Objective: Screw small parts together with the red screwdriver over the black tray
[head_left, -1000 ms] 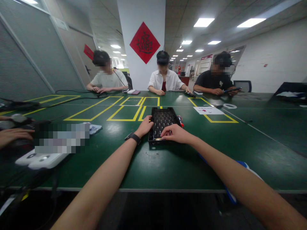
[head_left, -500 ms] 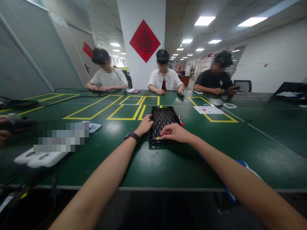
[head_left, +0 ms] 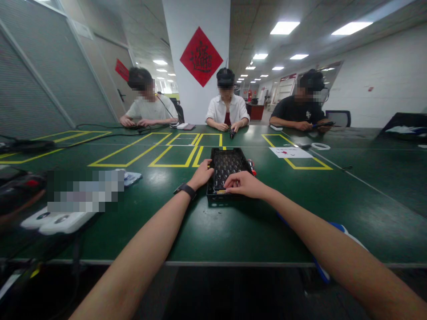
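Note:
A black open case point(head_left: 230, 166) stands on the green table point(head_left: 233, 235), with rows of small shiny dark parts inside, too small to name. My left hand point(head_left: 202, 174) grips its left wall, thumb and fingers at the rim. Over the case's near right corner, my right hand point(head_left: 245, 183) has its thumb and fingers pinched together. A small yellowish piece point(head_left: 220, 192) shows by those fingertips at the near wall; I cannot tell whether it is pinched. Just beyond the right wall lies a red and black object point(head_left: 251, 167), partly hidden.
White rounded devices point(head_left: 50, 224) with cables lie at left. A white sheet point(head_left: 290, 152) and a ring of tape point(head_left: 320, 146) are farther right. A blue and white object point(head_left: 340, 229) is partly under my right forearm. Three people sit across the table.
My hands and the case stay nearly still. Opposite, the middle person's hand has brought a dark tool leftward, in front of the body. A dark red-marked object shows more at far left.

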The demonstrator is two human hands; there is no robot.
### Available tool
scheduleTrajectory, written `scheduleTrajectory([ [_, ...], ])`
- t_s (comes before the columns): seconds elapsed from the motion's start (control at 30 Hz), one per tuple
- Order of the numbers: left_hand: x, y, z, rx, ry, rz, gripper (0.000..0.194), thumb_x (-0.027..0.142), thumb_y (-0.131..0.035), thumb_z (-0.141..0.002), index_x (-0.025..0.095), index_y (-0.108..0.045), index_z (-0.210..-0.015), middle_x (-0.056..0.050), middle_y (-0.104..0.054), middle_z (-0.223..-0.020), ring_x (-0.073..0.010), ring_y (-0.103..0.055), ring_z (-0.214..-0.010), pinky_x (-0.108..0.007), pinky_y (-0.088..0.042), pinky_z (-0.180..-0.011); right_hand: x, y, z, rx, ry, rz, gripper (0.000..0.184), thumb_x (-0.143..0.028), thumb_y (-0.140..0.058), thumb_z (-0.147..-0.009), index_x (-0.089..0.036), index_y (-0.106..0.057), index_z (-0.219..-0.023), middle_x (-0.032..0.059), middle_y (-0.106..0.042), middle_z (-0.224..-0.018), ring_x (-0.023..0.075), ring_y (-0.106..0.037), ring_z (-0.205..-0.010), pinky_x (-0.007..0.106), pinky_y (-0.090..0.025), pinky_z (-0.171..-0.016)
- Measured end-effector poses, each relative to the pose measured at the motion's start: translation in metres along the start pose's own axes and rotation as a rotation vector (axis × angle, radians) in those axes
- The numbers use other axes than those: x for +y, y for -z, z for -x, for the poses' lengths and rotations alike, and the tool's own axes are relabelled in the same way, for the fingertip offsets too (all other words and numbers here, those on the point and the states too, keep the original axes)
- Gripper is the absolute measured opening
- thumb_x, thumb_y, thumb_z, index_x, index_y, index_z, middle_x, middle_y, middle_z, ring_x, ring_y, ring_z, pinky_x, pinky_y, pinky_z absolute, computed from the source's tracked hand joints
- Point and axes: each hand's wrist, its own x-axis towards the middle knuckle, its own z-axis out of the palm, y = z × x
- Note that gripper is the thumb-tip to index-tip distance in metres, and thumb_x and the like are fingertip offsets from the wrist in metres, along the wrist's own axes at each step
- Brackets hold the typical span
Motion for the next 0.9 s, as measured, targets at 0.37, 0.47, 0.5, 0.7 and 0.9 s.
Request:
scheduleTrajectory([
  [0.37, -0.004, -0.002, -0.003, -0.003, -0.006, 0.018, 0.050, 0.014, -0.044, -0.068, 0.011, -0.047, -0.118, -0.013, -0.052, -0.119, -0.0226, -0.048, -0.111, -0.039, -0.037, -0.100, -0.001, 0.002, 0.001, -0.058, 0.006, 0.083, 0.027, -0.037, -0.061, -0.075, -0.014, -0.068, -0.087, 0.0034, -0.066, -0.074, 0.0110, -0.056, -0.064, 0.023, -0.042, -0.061],
  [0.47, -0.006, -0.002, -0.003, 0.001, -0.007, 0.024, 0.049, 0.015, -0.045, -0.068, 0.011, -0.047, -0.117, -0.013, -0.053, -0.118, -0.0229, -0.049, -0.110, -0.041, -0.037, -0.099, -0.005, 0.002, 0.001, -0.016, 0.073, 0.243, 0.024, -0.037, -0.059, -0.077, -0.017, -0.069, -0.084, 0.0037, -0.066, -0.077, 0.0126, -0.053, -0.072, 0.025, -0.040, -0.068],
  [0.5, -0.006, -0.003, -0.003, 0.004, -0.006, 0.024, 0.048, 0.015, -0.045, -0.068, 0.011, -0.047, -0.116, -0.013, -0.053, -0.117, -0.0230, -0.049, -0.109, -0.042, -0.037, -0.099, -0.006, 0.002, 0.001, 0.008, 0.102, 0.297, 0.023, -0.037, -0.060, -0.077, -0.018, -0.069, -0.084, 0.0041, -0.065, -0.079, 0.0138, -0.052, -0.076, 0.026, -0.040, -0.071],
  [0.7, -0.009, -0.003, -0.004, 0.042, -0.030, 0.005, 0.046, 0.014, -0.045, -0.069, 0.014, -0.048, -0.115, -0.011, -0.053, -0.116, -0.0212, -0.049, -0.109, -0.040, -0.037, -0.099, -0.012, 0.004, 0.000, 0.033, 0.194, 0.514, 0.026, -0.042, -0.059, -0.077, -0.019, -0.071, -0.081, 0.0071, -0.062, -0.091, 0.0188, -0.046, -0.090, 0.032, -0.037, -0.079],
  [0.9, -0.009, -0.003, -0.004, 0.040, -0.033, -0.002, 0.047, 0.014, -0.044, -0.069, 0.013, -0.047, -0.116, -0.011, -0.053, -0.116, -0.0212, -0.049, -0.109, -0.040, -0.037, -0.100, -0.006, -0.001, -0.003, -0.016, 0.151, 0.479, 0.023, -0.036, -0.056, -0.081, -0.019, -0.071, -0.079, 0.0063, -0.063, -0.095, 0.0183, -0.049, -0.092, 0.033, -0.037, -0.084],
])
